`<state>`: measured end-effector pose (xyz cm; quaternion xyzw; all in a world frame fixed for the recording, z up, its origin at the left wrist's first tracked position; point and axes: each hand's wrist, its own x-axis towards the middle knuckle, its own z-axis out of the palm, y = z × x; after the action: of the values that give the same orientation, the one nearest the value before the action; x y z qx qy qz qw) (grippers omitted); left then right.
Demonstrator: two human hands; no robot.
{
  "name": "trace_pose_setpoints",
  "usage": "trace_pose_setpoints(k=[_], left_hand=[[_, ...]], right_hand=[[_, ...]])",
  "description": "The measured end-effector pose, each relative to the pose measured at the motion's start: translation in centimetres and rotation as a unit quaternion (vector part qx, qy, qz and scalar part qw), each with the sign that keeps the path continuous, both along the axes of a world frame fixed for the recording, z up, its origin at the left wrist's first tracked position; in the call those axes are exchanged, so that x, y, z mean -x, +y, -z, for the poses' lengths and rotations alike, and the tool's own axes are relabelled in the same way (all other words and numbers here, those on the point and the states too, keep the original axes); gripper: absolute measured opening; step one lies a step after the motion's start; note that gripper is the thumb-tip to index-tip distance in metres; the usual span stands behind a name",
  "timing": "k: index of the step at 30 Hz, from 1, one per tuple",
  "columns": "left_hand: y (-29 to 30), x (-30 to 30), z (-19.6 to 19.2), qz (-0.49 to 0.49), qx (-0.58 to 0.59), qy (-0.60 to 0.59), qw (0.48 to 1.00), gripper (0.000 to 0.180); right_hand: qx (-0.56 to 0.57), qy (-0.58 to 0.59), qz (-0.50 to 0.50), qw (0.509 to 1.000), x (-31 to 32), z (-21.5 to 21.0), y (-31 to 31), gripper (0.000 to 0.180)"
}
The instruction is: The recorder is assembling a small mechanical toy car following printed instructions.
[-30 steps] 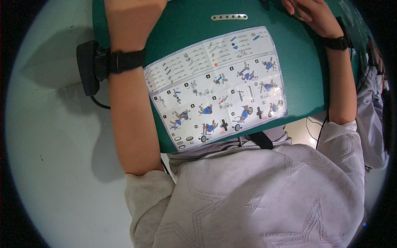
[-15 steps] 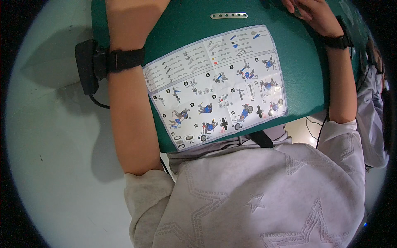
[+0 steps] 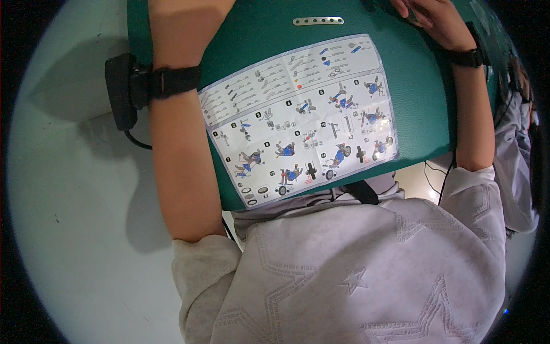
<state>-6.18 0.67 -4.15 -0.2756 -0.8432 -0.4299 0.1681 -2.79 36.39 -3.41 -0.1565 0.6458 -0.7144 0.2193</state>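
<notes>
Nearest the camera, a pale grey sweatshirt (image 3: pixel 366 269) with raised star patterns is filling the lower frame, its sleeves pushed up to the elbows. Just beyond it, a printed assembly sheet (image 3: pixel 301 120) of numbered diagrams is lying flat on a green tabletop (image 3: pixel 418 109), its near edge almost meeting the table's near rim, and a dark strap (image 3: pixel 361 192) is hanging below that rim. The left forearm is crossing the table's left edge, wearing a black wrist strap (image 3: pixel 172 81) with a black box (image 3: pixel 119 90) and a trailing cable over the pale floor (image 3: pixel 74 229). Farther off, the right hand (image 3: pixel 432 20) is resting at the table's far right, a black band (image 3: pixel 471 57) on its wrist; its fingers are running out of the frame, so it cannot be told whether they are spread or pinching anything. The left hand is lying wholly beyond the upper edge, and its grip cannot be judged. A small perforated metal plate (image 3: pixel 318 21) is sitting on the table beyond the sheet. As a judgement, the work appears to be at an early stage: the sheet is laid out for reading, yet no loose parts or built pieces are showing. The diagrams are too small to make out in detail.
</notes>
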Motion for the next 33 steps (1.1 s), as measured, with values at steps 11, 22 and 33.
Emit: trace_pose_setpoints(k=[11, 22, 33], left_hand=[[0.3, -0.4, -0.8, -0.002, 0.015, -0.027, 1.000, 0.018], [0.4, -0.7, -1.2, 0.012, 0.006, -0.043, 0.999, 0.016], [0.4, -0.6, -1.1, 0.007, 0.027, -0.026, 0.999, 0.019]], right_hand=[[0.000, -0.014, 0.008, 1.000, 0.0, 0.0, 0.2, 0.018], [-0.007, -0.002, 0.003, 1.000, -0.1, -0.2, 0.0, 0.018], [-0.006, -0.001, 0.001, 1.000, 0.0, 0.0, 0.3, 0.018]])
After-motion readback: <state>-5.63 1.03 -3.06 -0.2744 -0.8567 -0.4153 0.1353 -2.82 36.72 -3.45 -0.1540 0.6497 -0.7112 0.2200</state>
